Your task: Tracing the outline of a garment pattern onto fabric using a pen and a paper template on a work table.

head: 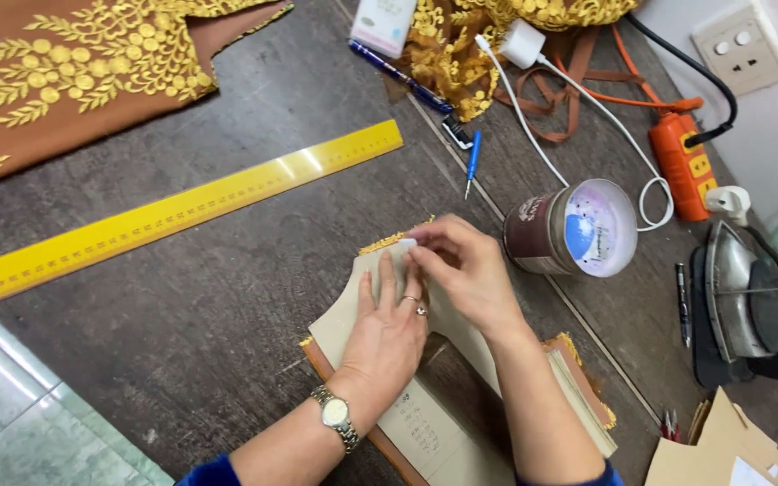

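Note:
My left hand (385, 329), with a wristwatch and rings, lies flat with fingers spread on a beige paper pattern piece (344, 315). The pattern rests on brown fabric with gold embroidered trim (385, 241) that peeks out along its far edge. My right hand (461, 270) pinches a small white piece of chalk (407, 242) at the pattern's top edge, just beyond my left fingertips. More pattern paper (425, 427) runs back toward me under my forearms.
A long yellow ruler (173, 211) lies diagonally at left. Brown gold-embroidered fabric (74, 63) sits far left. A tin (578, 229), blue seam ripper (473, 162), pen (398, 74), white charger with cable (522, 43), orange power strip (682, 162) and iron (749, 297) crowd the right.

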